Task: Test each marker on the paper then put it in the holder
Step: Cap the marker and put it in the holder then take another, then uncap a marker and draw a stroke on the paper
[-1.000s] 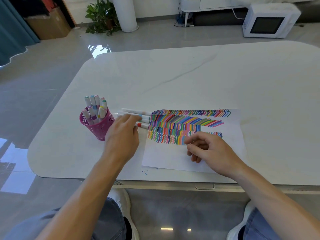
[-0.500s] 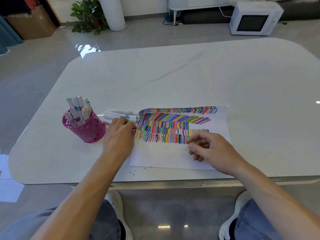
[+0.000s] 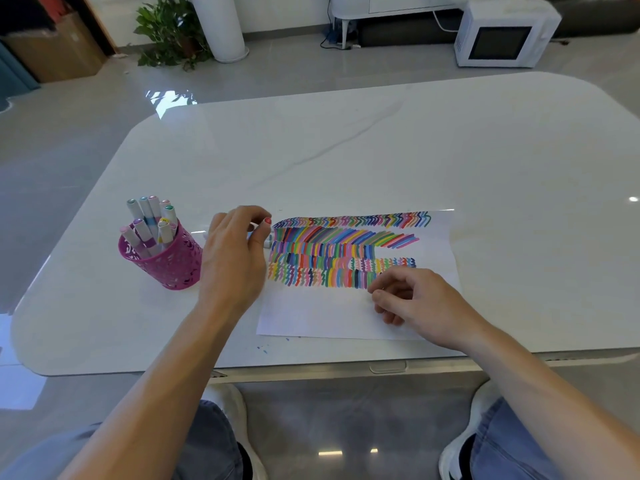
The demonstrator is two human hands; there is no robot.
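Note:
My left hand (image 3: pixel 235 254) is lifted beside the left edge of the paper (image 3: pixel 329 313) and pinches a white marker with a red cap (image 3: pixel 267 221), most of it hidden by the fingers. Under that hand lie more white markers (image 3: pixel 267 242) on the table, largely covered. The pink mesh holder (image 3: pixel 166 263) stands to the left with several capped markers upright in it. Rows of many-coloured test strokes fill the paper's upper half. On the paper's lower right rests my right hand (image 3: pixel 412 299), fingers loosely curled and holding nothing.
The white marble table (image 3: pixel 346 150) stretches far beyond the paper. Small blue ink specks mark its front edge. On the floor behind are a white microwave (image 3: pixel 502 36), a potted plant (image 3: pixel 169 32), a white cylinder and a cardboard box.
My left hand has picked a red-capped marker out of the loose ones and raised it. The view shifted slightly. My right hand has stayed on the paper.

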